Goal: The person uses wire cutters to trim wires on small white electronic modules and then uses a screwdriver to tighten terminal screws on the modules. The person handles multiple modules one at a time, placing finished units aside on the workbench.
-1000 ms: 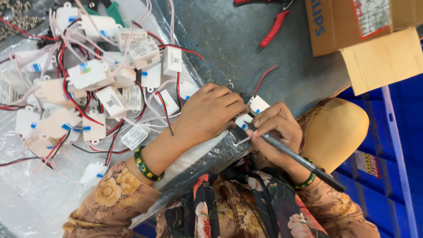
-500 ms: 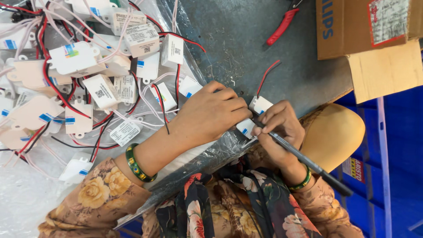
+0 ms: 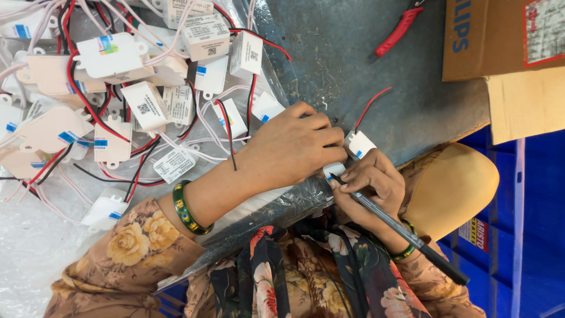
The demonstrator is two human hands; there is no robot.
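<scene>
Grey worktop [image 3: 353,53] bears white wired units [image 3: 147,106]; left hand [image 3: 294,147] pins one unit [image 3: 359,143], right hand [image 3: 371,182] grips a pen [image 3: 400,227].

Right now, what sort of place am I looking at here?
Probably a small electronics assembly or packing bench: a pile of small white wired modules on plastic sheet, red-handled pliers, a cardboard carton, and blue crates alongside.

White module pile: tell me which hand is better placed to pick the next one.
Probably the left hand: it rests right beside the pile, while the right hand is farther off and grips a pen.
</scene>
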